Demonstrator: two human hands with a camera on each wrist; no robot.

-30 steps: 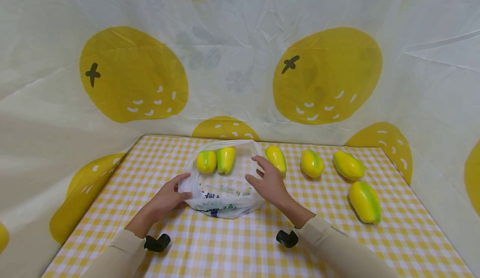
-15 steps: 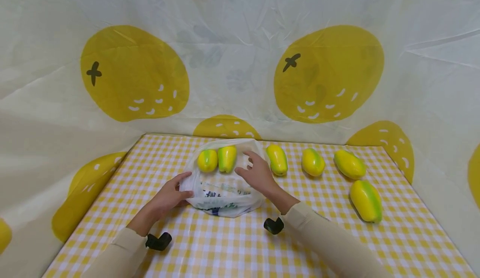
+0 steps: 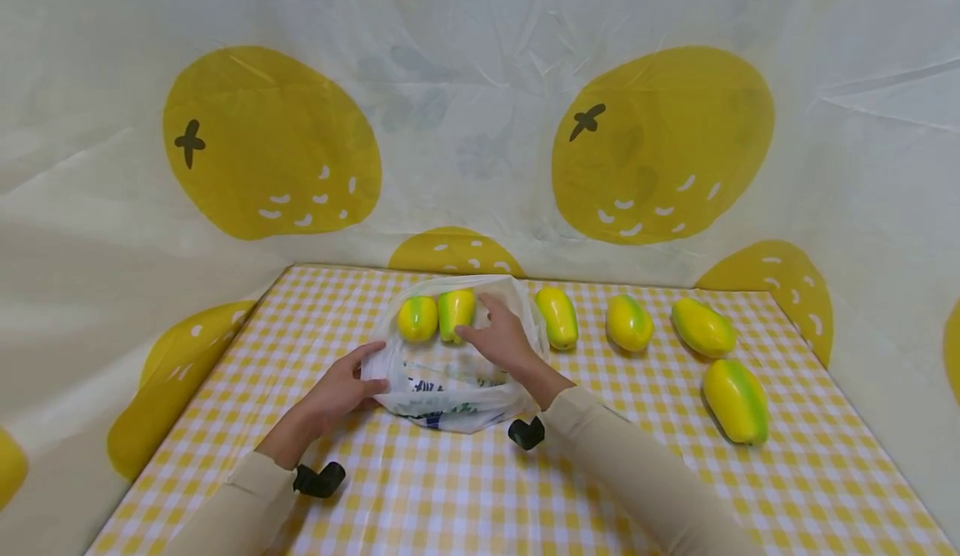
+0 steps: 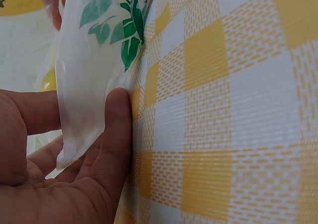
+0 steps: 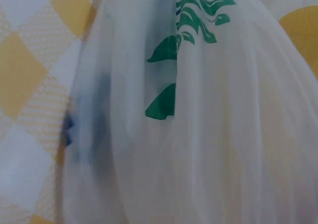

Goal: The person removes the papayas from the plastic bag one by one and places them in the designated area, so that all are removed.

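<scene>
A white, thin plastic bag (image 3: 450, 402) with green leaf print lies with its mouth spread wide on the checked tablecloth. Its left rim is pinched by my left hand (image 3: 345, 388), with the bag's edge between thumb and fingers (image 4: 117, 129) in the left wrist view. Inside the bag, two yellow-and-green papayas lie side by side: a left papaya (image 3: 417, 319) and a right papaya (image 3: 453, 314). My right hand (image 3: 504, 338) reaches into the bag, thumb at the right papaya's lower end and fingers loosely bent along its right side. The bag wall (image 5: 213, 134) hides this hand in the right wrist view.
Right of the bag lies a papaya (image 3: 557, 318), close to its rim. Farther right are another papaya (image 3: 629, 323), one at the back right (image 3: 702, 328) and one nearer the front (image 3: 737, 402). A fruit-printed curtain (image 3: 465, 147) hangs behind the table.
My right hand has moved left from the bag's right rim, into the bag and up to the right papaya. My left hand keeps its hold on the left rim.
</scene>
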